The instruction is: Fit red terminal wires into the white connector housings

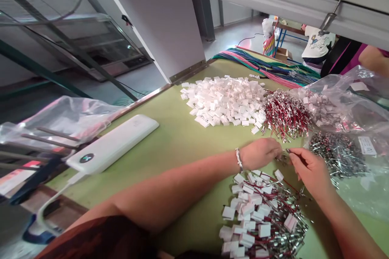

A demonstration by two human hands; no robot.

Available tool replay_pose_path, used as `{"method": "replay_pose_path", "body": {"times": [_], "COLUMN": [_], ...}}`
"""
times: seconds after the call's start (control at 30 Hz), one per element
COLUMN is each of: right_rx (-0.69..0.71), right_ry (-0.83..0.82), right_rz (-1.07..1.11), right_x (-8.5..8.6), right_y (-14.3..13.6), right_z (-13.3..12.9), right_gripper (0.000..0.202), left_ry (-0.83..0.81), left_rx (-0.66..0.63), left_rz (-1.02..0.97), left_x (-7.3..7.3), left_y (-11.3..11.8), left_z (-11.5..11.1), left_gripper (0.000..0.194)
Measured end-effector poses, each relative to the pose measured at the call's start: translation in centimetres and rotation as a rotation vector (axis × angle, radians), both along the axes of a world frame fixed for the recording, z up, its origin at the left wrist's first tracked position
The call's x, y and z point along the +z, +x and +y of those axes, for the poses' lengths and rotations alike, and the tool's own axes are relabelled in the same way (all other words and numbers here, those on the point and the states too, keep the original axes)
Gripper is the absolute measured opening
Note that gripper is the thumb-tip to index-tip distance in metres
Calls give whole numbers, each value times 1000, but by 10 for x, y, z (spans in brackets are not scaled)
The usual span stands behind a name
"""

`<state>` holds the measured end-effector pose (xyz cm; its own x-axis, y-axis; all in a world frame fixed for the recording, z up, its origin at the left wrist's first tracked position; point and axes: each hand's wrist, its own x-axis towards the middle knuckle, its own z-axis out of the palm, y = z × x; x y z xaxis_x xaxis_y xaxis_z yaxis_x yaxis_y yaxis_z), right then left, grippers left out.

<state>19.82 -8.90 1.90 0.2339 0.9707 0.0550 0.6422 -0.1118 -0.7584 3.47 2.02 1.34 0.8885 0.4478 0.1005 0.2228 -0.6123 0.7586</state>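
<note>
My left hand (263, 153), with a silver bracelet at the wrist, is closed with its fingers curled down near the table. What it holds, if anything, is hidden. Just right of it, my right hand (311, 168) pinches a tiny dark piece at its fingertips, too small to name. The fingertips of both hands are close together. Below them lies a pile of red wires (281, 200) with white connector housings (247, 208) and metal ends. Beyond the hands is a bundle of loose red wires with metal terminals (285, 113), beside a heap of white connector housings (226, 99).
To the right, clear plastic bags (358, 83) spread over the table, with a heap of dark metal-ended wires (337, 153) on one. Long coloured cables (258, 64) lie along the back. A white power bank (114, 143) with a cable sits left. A person's shirt (317, 42) shows behind.
</note>
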Motion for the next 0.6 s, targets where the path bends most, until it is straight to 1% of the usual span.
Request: {"method": "replay_pose_path", "body": {"times": [0.07,0.2,0.27,0.33,0.4,0.5,0.6], "right_rx": [-4,-4,-6,12,38,37,1], "right_ry": [27,74,82,95,89,30,-9], "right_rz": [13,31,26,-22,-43,86,218], "right_x": [-1,-1,0,2,3,2,-2], "right_y": [-5,-9,-9,-7,-5,-4,-5], "right_z": [-1,-3,-3,-3,-3,-5,-8], "right_gripper": [26,26,25,24,23,25,28], "left_ry": [39,6,-5,25,94,167,140], "left_rx": [-41,20,28,11,-5,-23,-23], "left_rz": [-16,19,32,33,28,8,-11], "left_x": [-3,-5,-5,-5,-4,-2,0], "left_y": [1,2,1,0,0,-2,-2], "left_z": [-3,-5,-5,-5,-6,-7,-7], "left_gripper": [27,30,30,30,28,28,30]}}
